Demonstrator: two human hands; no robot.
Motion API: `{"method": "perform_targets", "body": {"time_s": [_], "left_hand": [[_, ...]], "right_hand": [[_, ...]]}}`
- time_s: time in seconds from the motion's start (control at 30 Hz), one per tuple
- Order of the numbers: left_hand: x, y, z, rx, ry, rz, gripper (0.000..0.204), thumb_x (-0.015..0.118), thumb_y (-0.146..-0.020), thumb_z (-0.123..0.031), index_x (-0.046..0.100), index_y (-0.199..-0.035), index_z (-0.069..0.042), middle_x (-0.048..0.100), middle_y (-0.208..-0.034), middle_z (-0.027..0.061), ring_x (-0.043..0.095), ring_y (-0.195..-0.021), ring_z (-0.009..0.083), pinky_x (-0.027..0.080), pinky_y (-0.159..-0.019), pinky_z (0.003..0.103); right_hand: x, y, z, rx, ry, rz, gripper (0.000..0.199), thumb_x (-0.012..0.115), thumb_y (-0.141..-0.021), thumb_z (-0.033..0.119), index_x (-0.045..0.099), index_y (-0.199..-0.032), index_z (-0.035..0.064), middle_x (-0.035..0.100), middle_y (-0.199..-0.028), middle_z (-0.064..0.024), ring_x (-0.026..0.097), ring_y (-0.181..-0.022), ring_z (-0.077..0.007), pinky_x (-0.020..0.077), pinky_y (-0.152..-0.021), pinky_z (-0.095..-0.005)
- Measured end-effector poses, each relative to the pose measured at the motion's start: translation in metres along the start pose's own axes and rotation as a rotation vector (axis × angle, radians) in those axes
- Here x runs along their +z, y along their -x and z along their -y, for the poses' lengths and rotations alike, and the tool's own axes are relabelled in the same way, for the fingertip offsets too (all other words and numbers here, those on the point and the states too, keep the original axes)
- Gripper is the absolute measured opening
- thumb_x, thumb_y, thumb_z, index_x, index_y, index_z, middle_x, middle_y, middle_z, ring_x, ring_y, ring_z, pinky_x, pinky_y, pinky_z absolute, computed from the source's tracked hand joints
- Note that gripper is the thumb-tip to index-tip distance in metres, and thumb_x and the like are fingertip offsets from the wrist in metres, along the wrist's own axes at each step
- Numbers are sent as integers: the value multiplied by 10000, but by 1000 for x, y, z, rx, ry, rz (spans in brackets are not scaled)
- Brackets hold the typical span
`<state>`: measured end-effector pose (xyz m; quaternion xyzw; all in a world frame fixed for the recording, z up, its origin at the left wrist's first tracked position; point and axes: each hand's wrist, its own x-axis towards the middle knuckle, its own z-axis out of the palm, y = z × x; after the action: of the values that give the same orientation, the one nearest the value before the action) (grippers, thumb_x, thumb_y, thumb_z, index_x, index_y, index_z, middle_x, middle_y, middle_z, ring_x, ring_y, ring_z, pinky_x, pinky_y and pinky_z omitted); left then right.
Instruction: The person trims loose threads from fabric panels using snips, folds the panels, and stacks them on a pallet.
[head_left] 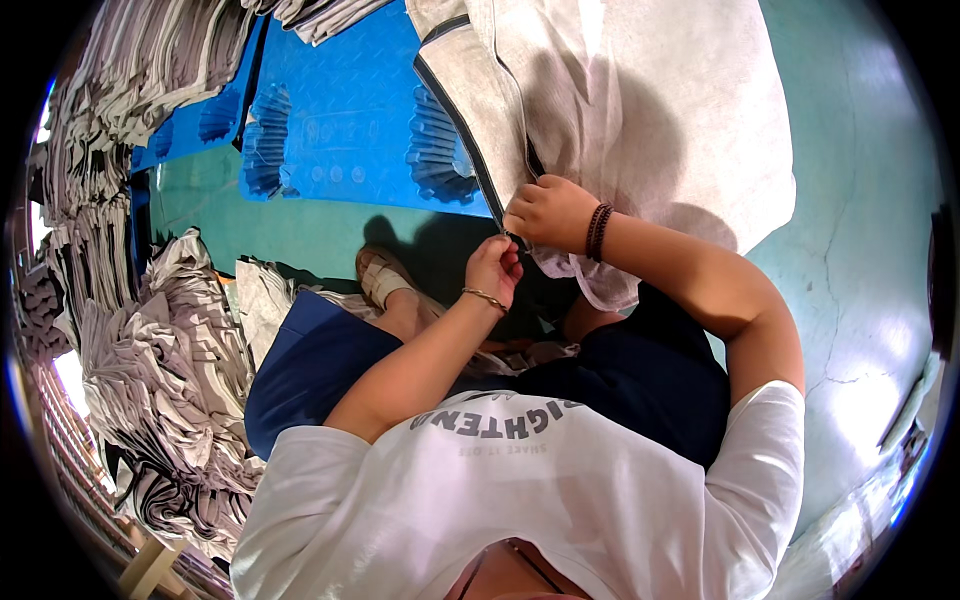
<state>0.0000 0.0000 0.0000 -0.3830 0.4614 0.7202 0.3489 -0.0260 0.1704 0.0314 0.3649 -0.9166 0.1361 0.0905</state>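
Observation:
A large beige fabric cover (700, 110) spreads from the top of the view down to my hands. Two dark strips that look like the open halves of a zipper (463, 124) run along its left side and come together at my fingers. My left hand (492, 272) is closed in a pinch at the lower end of the strips. Just above and to the right, my right hand (552, 212) is closed on the same edge, its fingers bent over the strip and the fabric. The exact spot between my fingertips is hidden.
A blue plastic sheet or crate (345, 130) with ribbed parts lies beyond my hands. Tall stacks of folded beige fabric (160, 70) stand at the far left, and a crumpled heap of fabric (175, 360) lies nearer. My sandalled foot (383, 278) rests on the green floor (830, 250).

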Motion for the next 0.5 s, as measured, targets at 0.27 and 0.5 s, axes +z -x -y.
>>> {"method": "perform_targets", "body": {"time_s": [0.27, 0.5], "left_hand": [[0, 0, 0, 3, -3, -45, 51, 562, -697, -124, 512, -692, -116, 519, -656, -15, 477, -565, 96, 423, -520, 257], [-25, -11, 14, 2, -146, -131, 78, 552, -686, -100, 524, -759, -108, 526, -680, 5, 484, -582, 115, 408, -523, 269]], "right_hand": [[17, -3, 6, 121, -111, 240, 75, 515, -697, 211, 523, -695, 137, 541, -663, 14, 544, -694, -157, 430, -588, -297], [6, 8, -2, 226, -278, -57, 141, 530, -664, 137, 536, -802, 115, 556, -732, -34, 549, -717, -202, 449, -620, -316]]}}
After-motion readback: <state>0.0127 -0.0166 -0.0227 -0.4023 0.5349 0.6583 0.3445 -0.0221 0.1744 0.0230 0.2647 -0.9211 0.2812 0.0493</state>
